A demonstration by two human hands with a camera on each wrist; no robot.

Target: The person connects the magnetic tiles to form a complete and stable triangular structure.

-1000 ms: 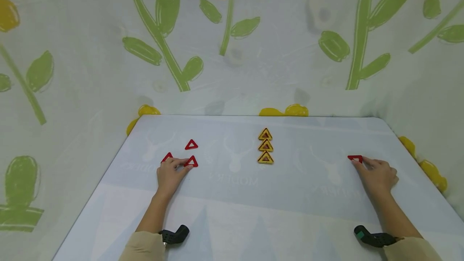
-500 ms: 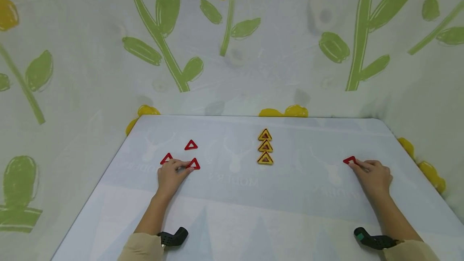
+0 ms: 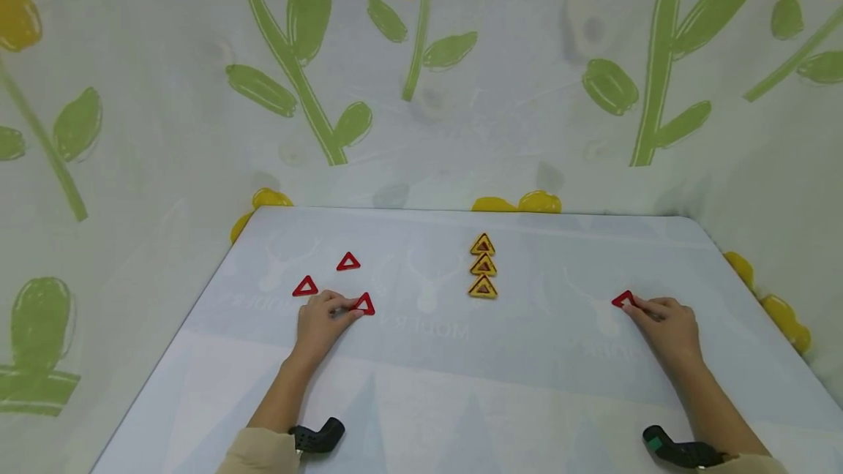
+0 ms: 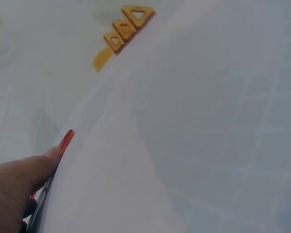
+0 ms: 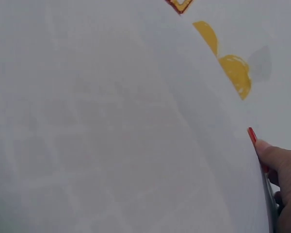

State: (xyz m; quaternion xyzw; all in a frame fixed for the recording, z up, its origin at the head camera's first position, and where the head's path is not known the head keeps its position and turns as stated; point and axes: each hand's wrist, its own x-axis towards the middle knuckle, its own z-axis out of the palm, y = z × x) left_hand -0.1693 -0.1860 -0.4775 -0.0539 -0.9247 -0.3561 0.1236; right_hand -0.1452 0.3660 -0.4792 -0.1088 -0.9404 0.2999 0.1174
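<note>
My left hand pinches a red open-centred triangle between thumb and fingers, low over the table; its edge shows as a red sliver in the left wrist view. On the right side, my right hand pinches another red triangle by its right corner, and the right wrist view shows its red edge beyond the thumb. Two more red triangles lie flat near the left hand: one at its upper left, one farther back. The curled fingers are partly hidden behind each hand.
Three yellow triangles with dark red-brown centres stand in a column mid-table, between the hands. The white table backs onto a flower-printed curtain. Black camera mounts sit at both wrists.
Both hands slide their red triangles inward and slightly nearer: the left hand goes rightward, the right hand leftward. The left-hand red triangle on the table is now fully uncovered.
</note>
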